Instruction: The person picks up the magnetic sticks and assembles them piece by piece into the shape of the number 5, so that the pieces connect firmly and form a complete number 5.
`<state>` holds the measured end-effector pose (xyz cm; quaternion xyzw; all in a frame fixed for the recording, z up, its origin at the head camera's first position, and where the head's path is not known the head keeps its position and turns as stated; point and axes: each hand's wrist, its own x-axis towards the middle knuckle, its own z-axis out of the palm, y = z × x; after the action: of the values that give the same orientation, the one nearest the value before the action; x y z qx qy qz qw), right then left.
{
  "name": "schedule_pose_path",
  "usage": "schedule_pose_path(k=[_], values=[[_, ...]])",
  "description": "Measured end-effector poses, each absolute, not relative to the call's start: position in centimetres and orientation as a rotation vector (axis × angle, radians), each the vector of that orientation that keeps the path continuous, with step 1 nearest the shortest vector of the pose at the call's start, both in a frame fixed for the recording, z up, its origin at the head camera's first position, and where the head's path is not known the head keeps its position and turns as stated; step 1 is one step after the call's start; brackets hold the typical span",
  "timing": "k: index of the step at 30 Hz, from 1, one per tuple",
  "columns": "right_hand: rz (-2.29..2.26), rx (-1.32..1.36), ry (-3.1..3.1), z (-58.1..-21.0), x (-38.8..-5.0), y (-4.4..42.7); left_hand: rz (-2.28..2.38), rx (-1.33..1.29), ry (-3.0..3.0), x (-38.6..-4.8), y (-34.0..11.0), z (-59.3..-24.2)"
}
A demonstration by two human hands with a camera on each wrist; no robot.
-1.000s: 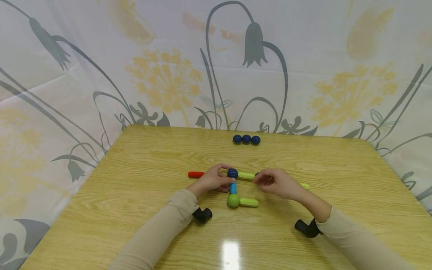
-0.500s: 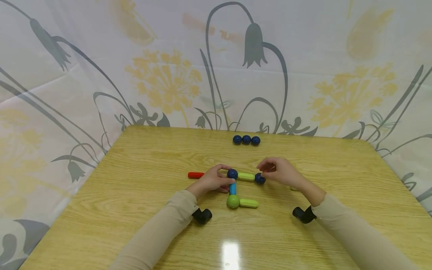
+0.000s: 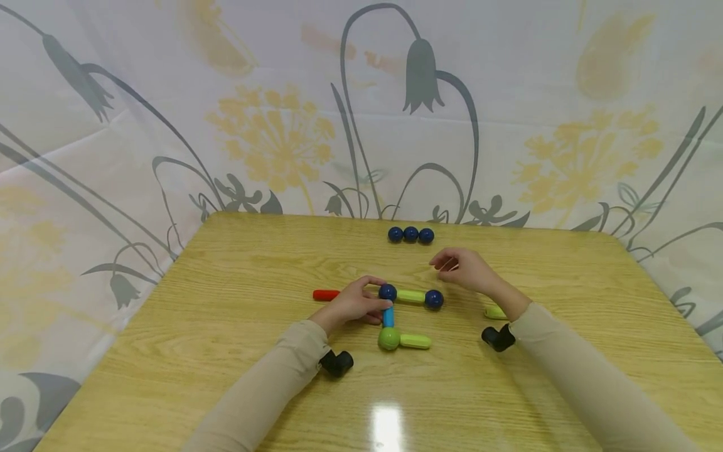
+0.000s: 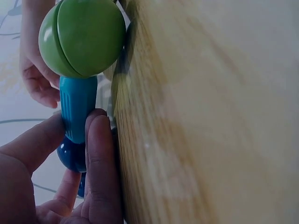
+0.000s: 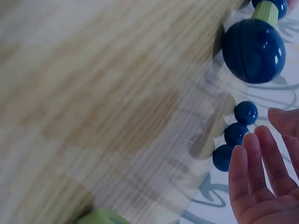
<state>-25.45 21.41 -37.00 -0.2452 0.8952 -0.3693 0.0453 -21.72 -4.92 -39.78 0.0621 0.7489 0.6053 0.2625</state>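
Note:
On the table lies a joined figure of rods and balls. Its dark blue ball (image 3: 388, 292) links a light blue rod (image 4: 77, 109) and a yellow-green rod (image 3: 411, 295), which ends in a second dark blue ball (image 5: 254, 50). A green ball (image 4: 84, 37) caps the blue rod's near end, with another yellow-green rod (image 3: 415, 341) pointing right from it. My left hand (image 3: 354, 302) pinches the blue rod near the dark blue ball between thumb and fingers. Holding nothing, my right hand (image 3: 465, 270) hovers behind the right-hand ball with loosely bent fingers.
Several dark blue balls (image 3: 411, 235) touch in a row at the table's back. A red rod (image 3: 326, 295) lies left of my left hand, partly covered by it. Under my right wrist shows a loose yellow-green rod (image 3: 495, 312). Patterned cloth (image 3: 282, 157) hangs behind the table.
My right hand has come away from the right-hand dark blue ball and moved back, uncovering it on the yellow-green rod's end. The left hand keeps its grip in place.

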Motion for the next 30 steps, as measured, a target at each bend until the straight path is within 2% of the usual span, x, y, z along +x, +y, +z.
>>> schedule_pose_path(k=[18,30], values=[[-1.197,-0.5,2.749,-36.8,-30.8,20.8,1.643,0.147,2.012,-21.7,-5.0,-39.6],[-1.125,-0.47,2.717,-37.7,-32.1,20.8,1.64,0.157,2.013,-21.6,-5.0,-39.4]])
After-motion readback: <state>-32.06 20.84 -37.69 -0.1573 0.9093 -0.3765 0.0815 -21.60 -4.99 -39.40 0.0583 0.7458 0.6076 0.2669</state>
